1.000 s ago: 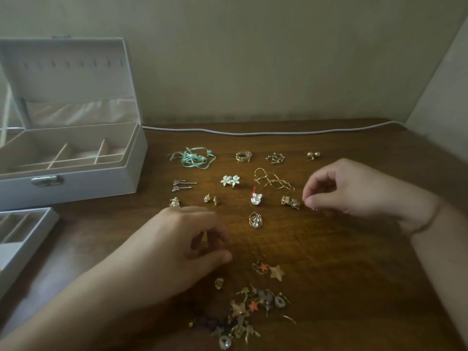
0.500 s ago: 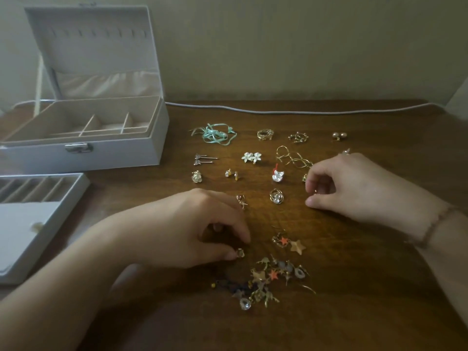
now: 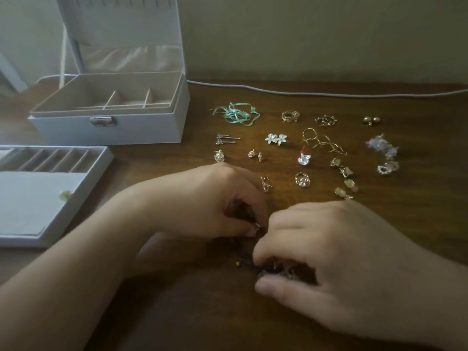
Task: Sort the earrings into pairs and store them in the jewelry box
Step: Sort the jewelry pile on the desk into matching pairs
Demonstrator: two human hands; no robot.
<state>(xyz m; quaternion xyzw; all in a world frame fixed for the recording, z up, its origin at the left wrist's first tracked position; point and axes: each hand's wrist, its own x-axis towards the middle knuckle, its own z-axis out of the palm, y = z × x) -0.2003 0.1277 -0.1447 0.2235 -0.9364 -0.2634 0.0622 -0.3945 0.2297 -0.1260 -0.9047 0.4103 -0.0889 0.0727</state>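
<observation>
Several earrings lie in rows on the wooden table, among them a mint ribbon pair [image 3: 235, 114], white flower studs [image 3: 276, 138] and gold twisted hoops [image 3: 321, 143]. A white jewelry box [image 3: 111, 127] stands open at the back left. My left hand [image 3: 215, 198] pinches a small gold earring [image 3: 257, 226] between thumb and fingertip. My right hand [image 3: 329, 257] lies over the unsorted pile of earrings [image 3: 268, 271], fingers curled down into it; most of the pile is hidden beneath it.
The box's removable white tray [image 3: 50, 188] with slotted compartments lies at the left, a small pale item on its flat part. A white cable [image 3: 304, 92] runs along the table's back edge by the wall.
My right hand moved from the sorted rows down onto the unsorted pile, uncovering the pairs at the right. My left hand stays by the pile, pinching the small gold earring. The view shifted left and closer.
</observation>
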